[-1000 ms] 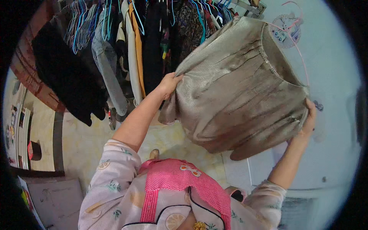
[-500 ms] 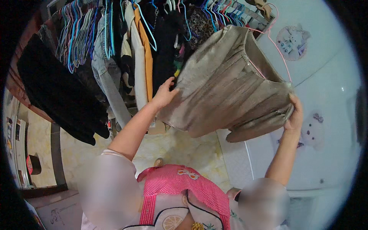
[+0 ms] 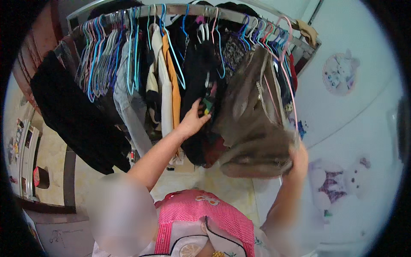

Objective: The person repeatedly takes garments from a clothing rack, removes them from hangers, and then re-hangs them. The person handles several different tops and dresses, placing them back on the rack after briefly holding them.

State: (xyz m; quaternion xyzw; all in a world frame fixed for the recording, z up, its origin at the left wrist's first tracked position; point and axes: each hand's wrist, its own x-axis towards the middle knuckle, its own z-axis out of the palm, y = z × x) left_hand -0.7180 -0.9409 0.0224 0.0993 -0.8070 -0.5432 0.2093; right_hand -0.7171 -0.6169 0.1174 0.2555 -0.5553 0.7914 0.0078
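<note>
- Left hand (image 3: 193,122), near the centre of the frame: fingers apart and slightly bent, thumb held away from them, palm not closed round anything; whether the fingertips touch the cloth behind them cannot be told
- Right hand (image 3: 298,159), right of centre: blurred by motion, closed on the side of the blouse near the bottom end of its hanger; single fingers are hard to make out
- Grey-brown blouse (image 3: 246,115), right of centre: it hangs tilted, beaded neckline facing right, lower folds bunched beside the right hand
- Pink hanger (image 3: 293,92): inside the blouse, one side showing along its right edge, hook up at the upper right; whether the hook sits on the rail cannot be told
- Black garment (image 3: 195,85), just behind the left hand, with a coloured patch (image 3: 208,104) by the fingertips
- Orange garment (image 3: 174,83) and white garment (image 3: 163,79), side by side, left of the black one
- Denim garment (image 3: 128,105), then a long black piece (image 3: 77,111), at the left of the frame
- Metal rail (image 3: 197,9), across the top, carrying a row of mostly blue hangers
- Pink apron (image 3: 205,210), bottom centre
- Bear pictures (image 3: 341,73) on the pale surface at right
</note>
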